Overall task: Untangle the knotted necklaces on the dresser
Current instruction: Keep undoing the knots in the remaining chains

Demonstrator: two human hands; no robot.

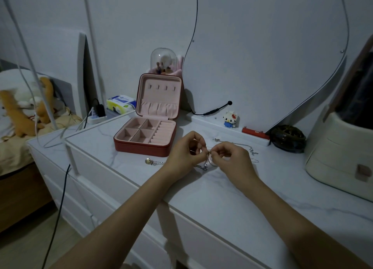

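A tangle of thin silver necklaces (205, 164) hangs between my two hands just above the white marble dresser top (201, 198). My left hand (184, 152) pinches the chains from the left and my right hand (229, 157) pinches them from the right, fingertips almost touching. One chain runs left across the top to a small gold pendant (148, 161). Another thin chain (250, 150) trails away to the right behind my right hand. The knot itself is partly hidden by my fingers.
An open red jewellery box (145, 135) with pink lining stands left of my hands. A block figure (230, 118), a red bar (255, 132) and a dark hair claw (287, 138) lie behind. A cream drawer organiser (341, 153) stands at the right.
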